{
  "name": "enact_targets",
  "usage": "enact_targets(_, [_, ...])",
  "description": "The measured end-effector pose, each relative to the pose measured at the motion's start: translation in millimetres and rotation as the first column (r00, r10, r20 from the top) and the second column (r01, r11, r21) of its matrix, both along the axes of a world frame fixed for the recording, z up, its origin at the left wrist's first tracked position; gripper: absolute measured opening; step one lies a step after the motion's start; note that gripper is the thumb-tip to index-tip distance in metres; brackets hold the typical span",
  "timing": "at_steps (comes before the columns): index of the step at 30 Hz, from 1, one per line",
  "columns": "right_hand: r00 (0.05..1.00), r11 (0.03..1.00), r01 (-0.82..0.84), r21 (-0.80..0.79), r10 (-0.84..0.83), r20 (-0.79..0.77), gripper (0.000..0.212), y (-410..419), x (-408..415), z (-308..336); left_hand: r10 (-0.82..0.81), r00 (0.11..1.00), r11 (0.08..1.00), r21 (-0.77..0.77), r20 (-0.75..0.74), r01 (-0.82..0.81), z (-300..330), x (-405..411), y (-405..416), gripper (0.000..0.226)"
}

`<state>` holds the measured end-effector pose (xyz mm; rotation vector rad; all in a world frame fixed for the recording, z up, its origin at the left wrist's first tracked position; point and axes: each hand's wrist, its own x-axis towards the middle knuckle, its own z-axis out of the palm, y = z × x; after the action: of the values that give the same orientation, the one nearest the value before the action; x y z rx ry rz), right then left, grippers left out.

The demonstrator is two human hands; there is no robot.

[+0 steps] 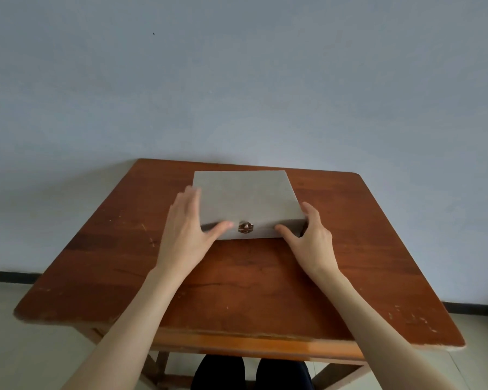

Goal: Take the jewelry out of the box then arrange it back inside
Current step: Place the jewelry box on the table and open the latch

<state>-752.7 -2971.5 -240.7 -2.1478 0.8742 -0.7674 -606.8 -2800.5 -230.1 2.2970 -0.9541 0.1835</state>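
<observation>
Two hands: both at the box's near corners.
Box [244, 199]: grey, lid down, on the desk [237, 291] toward its far edge.
Clasp [245, 227]: metal, centred on the front face, fastened.
Left hand [185, 232]: fingers straight along the left side, thumb on the front.
Right hand [310, 236]: fingers curled round the right corner, thumb on the front.

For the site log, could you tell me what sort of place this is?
Probably a plain indoor room: a worn wooden table pushed against a bare pale wall, with a dark skirting strip above a light floor.
</observation>
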Motion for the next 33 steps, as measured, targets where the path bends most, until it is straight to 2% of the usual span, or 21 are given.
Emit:
enact_targets(2, [1.000,0.997,0.004,0.072,-0.006,0.022,0.065,1,0,-1,0.054,0.966,0.997,-0.033,-0.252,-0.064,-5,4,11,0.096])
enact_targets(3, [0.999,0.996,0.007,0.090,-0.010,0.034,0.063,2,1,0,0.049,0.960,0.996,-0.056,-0.277,-0.067,-7,4,14,0.089])
enact_targets(6, [0.996,0.991,0.013,0.131,-0.024,0.081,0.062,2,2,7,0.046,0.974,0.986,-0.147,-0.222,-0.080,-5,5,16,0.066])
enact_targets(10, [0.990,0.992,0.015,0.125,-0.033,0.140,0.062,-1,7,24,0.026,0.983,0.971,-0.229,-0.183,-0.069,9,7,15,0.054])
enact_targets(15, [0.968,0.991,0.016,0.133,-0.049,0.247,0.041,-10,27,57,-0.010,0.992,0.952,-0.304,-0.130,-0.030,36,19,4,0.037])
enact_targets(19, [0.957,0.995,-0.021,0.093,-0.006,0.289,0.024,-22,51,77,-0.079,0.973,0.937,-0.349,-0.219,-0.003,52,41,-9,0.045])
enact_targets(27, [0.953,0.998,-0.064,0.028,0.053,0.297,0.046,-64,103,92,-0.128,0.953,0.941,-0.338,-0.274,0.029,65,91,-49,0.053])
enact_targets(33, [0.940,0.991,0.014,0.132,-0.058,0.337,0.044,-96,131,93,-0.227,0.905,0.900,-0.433,-0.359,0.055,67,111,-86,0.051])
